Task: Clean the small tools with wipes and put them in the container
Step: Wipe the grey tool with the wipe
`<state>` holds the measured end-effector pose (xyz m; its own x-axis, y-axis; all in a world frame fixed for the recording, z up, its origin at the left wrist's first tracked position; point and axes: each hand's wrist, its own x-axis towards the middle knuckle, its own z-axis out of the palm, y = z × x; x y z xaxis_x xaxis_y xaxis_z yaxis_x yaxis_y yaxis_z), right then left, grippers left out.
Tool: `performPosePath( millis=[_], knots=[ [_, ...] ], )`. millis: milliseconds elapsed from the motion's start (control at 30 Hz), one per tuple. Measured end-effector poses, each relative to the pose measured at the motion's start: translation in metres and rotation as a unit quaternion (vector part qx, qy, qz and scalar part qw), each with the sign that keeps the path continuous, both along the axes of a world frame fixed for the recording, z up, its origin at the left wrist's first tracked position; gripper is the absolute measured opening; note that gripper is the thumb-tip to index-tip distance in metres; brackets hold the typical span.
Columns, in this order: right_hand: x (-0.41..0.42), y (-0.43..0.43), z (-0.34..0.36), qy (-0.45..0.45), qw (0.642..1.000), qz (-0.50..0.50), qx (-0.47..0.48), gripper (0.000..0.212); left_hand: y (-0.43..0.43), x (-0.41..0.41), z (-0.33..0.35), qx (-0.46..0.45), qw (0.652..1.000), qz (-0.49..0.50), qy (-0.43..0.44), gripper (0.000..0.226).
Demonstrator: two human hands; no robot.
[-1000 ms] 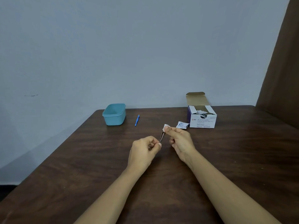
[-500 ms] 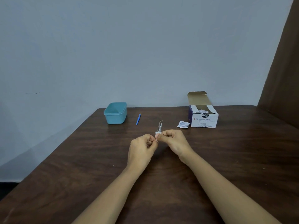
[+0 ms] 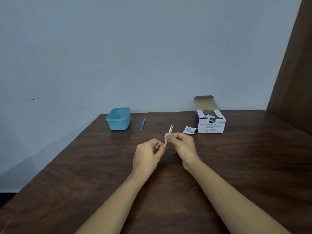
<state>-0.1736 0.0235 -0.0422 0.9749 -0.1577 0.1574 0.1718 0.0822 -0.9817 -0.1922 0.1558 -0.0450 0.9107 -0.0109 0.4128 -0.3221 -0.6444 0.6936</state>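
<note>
Pinching the tweezers (image 3: 171, 128) low is left hand (image 3: 147, 153); right hand (image 3: 183, 146) pinches wipe (image 3: 166, 142) around them.

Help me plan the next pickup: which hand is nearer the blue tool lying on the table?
Left. The left hand, holding the tweezers, sits nearer the person than the blue tool, slightly right; the right hand, pinching the wipe, is farther right.

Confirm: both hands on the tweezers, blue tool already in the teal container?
No. Head view: the blue tool lies on the table beside the teal container, not in it. Left hand and right hand do both hold the tweezers.
</note>
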Motion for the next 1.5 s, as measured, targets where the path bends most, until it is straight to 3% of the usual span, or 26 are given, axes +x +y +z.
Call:
performPosePath(
  millis=[233, 400, 1100, 1300, 1500],
  knots=[
    [0.001, -0.001, 0.005, 0.017, 0.993, -0.038, 0.109, 0.006, -0.003, 0.001, -0.001, 0.004, 1.0, -0.007, 0.011, 0.01],
    [0.007, -0.006, 0.005, 0.047, 0.979, -0.052, 0.193, 0.01, -0.003, -0.001, -0.002, 0.024, 0.999, -0.015, 0.018, 0.014],
    [0.002, 0.007, -0.007, -0.005, 0.998, -0.012, -0.055, 0.016, 0.003, -0.001, -0.007, -0.046, 0.999, 0.007, 0.028, 0.01],
    [0.004, 0.006, -0.007, 0.02, 0.997, 0.005, -0.07, 0.015, 0.004, 0.0, -0.006, -0.032, 0.999, 0.014, 0.025, 0.008],
    [-0.002, 0.005, 0.0, 0.033, 0.999, -0.026, 0.03, 0.01, 0.001, 0.001, -0.002, -0.036, 0.999, -0.001, 0.02, 0.007]
  ],
)
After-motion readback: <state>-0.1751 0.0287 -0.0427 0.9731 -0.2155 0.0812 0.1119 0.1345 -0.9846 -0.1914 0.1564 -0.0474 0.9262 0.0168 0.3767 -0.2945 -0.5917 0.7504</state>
